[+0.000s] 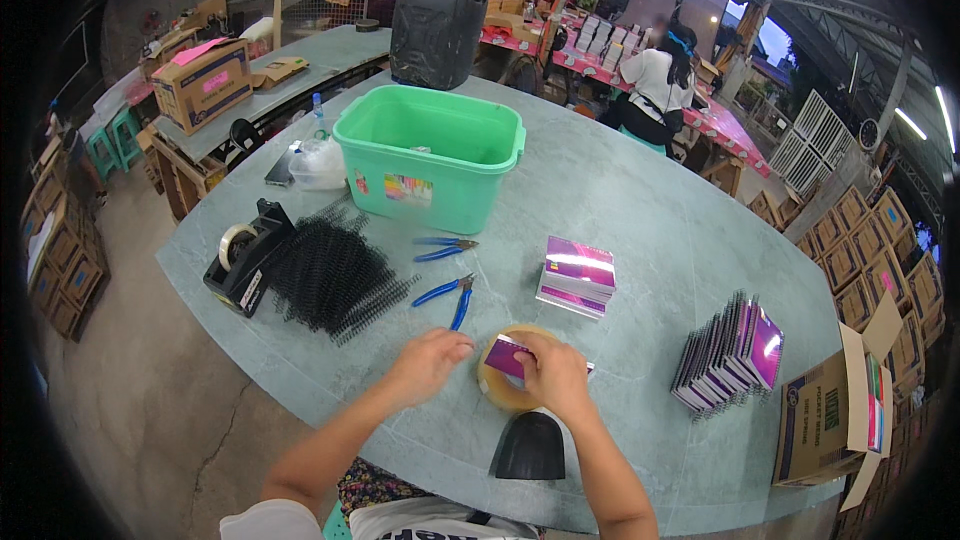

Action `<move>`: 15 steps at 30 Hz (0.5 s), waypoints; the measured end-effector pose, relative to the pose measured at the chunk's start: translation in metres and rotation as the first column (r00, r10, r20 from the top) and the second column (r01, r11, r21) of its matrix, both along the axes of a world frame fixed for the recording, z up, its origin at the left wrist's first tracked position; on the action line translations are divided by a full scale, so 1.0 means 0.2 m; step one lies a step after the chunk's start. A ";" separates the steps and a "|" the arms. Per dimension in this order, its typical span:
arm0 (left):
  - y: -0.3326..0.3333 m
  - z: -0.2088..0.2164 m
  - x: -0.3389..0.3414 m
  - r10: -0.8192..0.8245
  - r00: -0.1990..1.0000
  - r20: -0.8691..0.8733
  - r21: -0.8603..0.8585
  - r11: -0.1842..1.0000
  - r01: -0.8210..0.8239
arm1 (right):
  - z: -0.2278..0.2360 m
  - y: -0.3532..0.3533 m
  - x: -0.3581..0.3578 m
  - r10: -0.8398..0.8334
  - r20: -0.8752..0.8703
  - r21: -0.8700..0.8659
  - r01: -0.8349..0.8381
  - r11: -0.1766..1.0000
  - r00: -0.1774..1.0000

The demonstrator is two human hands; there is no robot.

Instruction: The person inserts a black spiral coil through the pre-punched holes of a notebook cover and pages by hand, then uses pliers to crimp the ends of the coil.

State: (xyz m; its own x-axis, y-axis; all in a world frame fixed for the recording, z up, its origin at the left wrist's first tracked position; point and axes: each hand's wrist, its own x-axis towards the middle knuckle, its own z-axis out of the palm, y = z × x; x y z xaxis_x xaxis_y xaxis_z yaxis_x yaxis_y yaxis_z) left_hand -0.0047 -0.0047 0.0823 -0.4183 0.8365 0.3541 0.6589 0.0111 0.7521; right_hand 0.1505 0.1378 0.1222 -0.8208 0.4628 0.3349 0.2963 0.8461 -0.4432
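In my right hand (553,368) is a small purple notebook (507,357), pinched between thumb and fingers above a wide roll of tape (494,390). My left hand (432,365) is just left of it, fingertips pressed together; anything they hold is too small to make out. Two blue-handled wire cutters (436,293) lie beyond my left hand. Further left is a heap of black spiral binding coils (335,275). Ahead of my right hand sits a short stack of purple notebooks (578,275). A curved black object (530,448) lies near the table's front edge.
A green tub (430,180) stands toward the back, with a black tape dispenser (245,258) at the left. Spiral-bound notebooks (728,355) pile up at the right, beside an open cardboard box (822,420). Another person (655,80) sits at a far table.
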 end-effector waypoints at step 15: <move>0.08 0.08 0.09 0.082 0.319 0.944 -0.152 0.968 0.200 | 0.03 -0.02 0.00 0.068 -0.073 -0.016 -0.069 0.997 0.995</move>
State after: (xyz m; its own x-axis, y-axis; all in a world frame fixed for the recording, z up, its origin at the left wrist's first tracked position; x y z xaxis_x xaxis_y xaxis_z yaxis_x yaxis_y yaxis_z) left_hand 0.0125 0.0110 0.0988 -0.2943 0.8593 -0.4184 -0.4847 0.2431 0.8402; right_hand 0.1500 0.1331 0.1289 -0.8248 0.4131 0.3862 0.2048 0.8547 -0.4769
